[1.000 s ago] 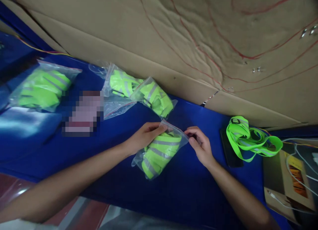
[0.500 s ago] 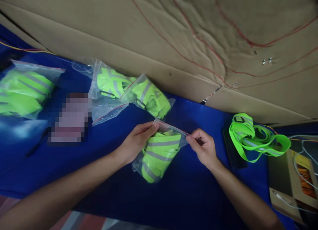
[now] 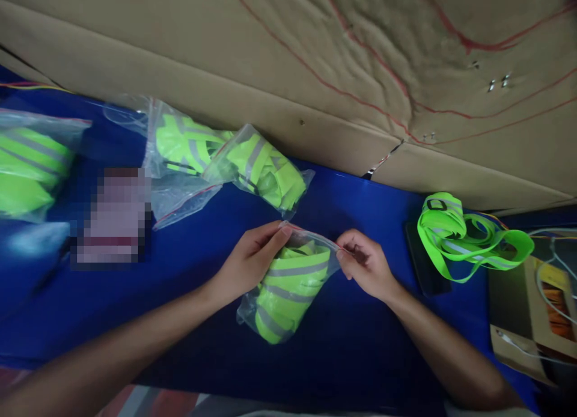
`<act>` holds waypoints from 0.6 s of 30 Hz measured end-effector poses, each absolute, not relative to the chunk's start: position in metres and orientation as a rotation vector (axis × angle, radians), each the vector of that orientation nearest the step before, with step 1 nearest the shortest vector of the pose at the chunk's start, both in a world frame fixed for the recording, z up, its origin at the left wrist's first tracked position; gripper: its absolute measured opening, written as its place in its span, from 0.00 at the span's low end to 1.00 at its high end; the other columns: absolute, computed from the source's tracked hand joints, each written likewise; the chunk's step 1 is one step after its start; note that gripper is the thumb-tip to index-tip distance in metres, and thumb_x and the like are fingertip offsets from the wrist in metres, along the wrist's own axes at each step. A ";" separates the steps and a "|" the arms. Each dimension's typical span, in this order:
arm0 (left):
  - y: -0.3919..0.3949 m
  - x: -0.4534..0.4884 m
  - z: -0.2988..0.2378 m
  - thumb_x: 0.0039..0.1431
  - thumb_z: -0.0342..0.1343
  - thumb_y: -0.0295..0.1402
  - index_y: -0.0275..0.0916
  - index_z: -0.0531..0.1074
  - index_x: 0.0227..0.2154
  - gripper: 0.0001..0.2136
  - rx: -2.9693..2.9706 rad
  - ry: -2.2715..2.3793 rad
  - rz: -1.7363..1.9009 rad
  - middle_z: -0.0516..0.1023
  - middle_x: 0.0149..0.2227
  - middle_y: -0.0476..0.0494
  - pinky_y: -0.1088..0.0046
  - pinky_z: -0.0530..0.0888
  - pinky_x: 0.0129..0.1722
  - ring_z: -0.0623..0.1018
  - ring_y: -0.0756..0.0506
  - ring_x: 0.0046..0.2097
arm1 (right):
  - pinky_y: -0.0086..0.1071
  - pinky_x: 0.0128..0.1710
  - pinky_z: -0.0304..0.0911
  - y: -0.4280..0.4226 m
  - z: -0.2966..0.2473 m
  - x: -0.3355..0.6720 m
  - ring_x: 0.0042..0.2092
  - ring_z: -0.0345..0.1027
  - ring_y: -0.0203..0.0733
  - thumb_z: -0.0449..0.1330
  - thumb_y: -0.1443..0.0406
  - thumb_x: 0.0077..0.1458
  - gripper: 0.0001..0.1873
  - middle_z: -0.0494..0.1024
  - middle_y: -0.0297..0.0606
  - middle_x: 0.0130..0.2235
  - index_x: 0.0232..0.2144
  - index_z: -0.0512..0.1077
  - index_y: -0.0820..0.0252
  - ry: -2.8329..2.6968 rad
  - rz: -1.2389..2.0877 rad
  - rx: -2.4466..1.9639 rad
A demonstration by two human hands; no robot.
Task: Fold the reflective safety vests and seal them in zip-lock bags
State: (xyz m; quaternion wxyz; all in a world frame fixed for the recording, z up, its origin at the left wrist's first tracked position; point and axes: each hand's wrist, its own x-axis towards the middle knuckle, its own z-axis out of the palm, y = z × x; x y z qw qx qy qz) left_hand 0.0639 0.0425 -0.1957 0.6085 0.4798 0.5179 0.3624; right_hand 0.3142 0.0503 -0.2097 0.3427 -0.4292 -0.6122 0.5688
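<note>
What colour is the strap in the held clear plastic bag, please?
The strap is neon green, grey-striped; head view.

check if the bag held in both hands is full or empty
Filled: a bundled green strap with grey stripes shows through the clear plastic bag. Whether its seal is shut, I cannot tell.

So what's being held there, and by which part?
A clear zip bag with a green strap inside, held by its top edge: left hand at one end, right hand at the other.

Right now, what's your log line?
left hand: pinching clear plastic zip bag; right hand: pinching same bag; inside: lime-green grey-striped strap
</note>
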 end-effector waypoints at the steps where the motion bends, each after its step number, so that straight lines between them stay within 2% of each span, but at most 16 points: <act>1: 0.041 0.065 -0.196 0.70 0.55 0.50 0.38 0.82 0.45 0.20 1.128 1.187 0.837 0.83 0.39 0.46 0.78 0.72 0.39 0.78 0.47 0.40 | 0.25 0.21 0.56 0.050 -0.209 0.314 0.21 0.60 0.29 0.63 0.56 0.67 0.12 0.68 0.26 0.23 0.35 0.72 0.57 -1.613 1.488 -1.116; 5: 0.036 0.071 -0.195 0.71 0.54 0.49 0.36 0.82 0.43 0.20 1.135 1.177 0.860 0.82 0.38 0.45 0.78 0.72 0.38 0.78 0.47 0.39 | 0.24 0.18 0.55 0.050 -0.209 0.314 0.20 0.59 0.28 0.64 0.53 0.65 0.15 0.69 0.26 0.23 0.35 0.72 0.58 -1.578 1.606 -1.153; 10: 0.033 0.073 -0.196 0.72 0.52 0.50 0.36 0.80 0.39 0.22 1.131 1.260 0.899 0.78 0.32 0.47 0.79 0.68 0.31 0.73 0.50 0.33 | 0.23 0.13 0.53 0.055 -0.210 0.313 0.17 0.60 0.27 0.67 0.49 0.61 0.19 0.68 0.25 0.24 0.35 0.70 0.58 -1.379 1.827 -1.105; 14: 0.035 0.071 -0.196 0.70 0.54 0.52 0.36 0.80 0.38 0.22 1.165 1.217 0.873 0.78 0.33 0.46 0.79 0.68 0.31 0.73 0.49 0.33 | 0.22 0.13 0.55 0.056 -0.207 0.312 0.17 0.61 0.27 0.68 0.50 0.60 0.18 0.69 0.25 0.25 0.36 0.73 0.59 -1.351 1.843 -1.077; 18: 0.036 0.069 -0.191 0.65 0.59 0.54 0.36 0.81 0.42 0.23 1.119 1.090 0.814 0.81 0.35 0.44 0.77 0.71 0.34 0.77 0.47 0.35 | 0.22 0.15 0.58 0.055 -0.204 0.311 0.19 0.61 0.27 0.68 0.50 0.60 0.19 0.71 0.27 0.26 0.37 0.75 0.59 -1.417 1.839 -1.112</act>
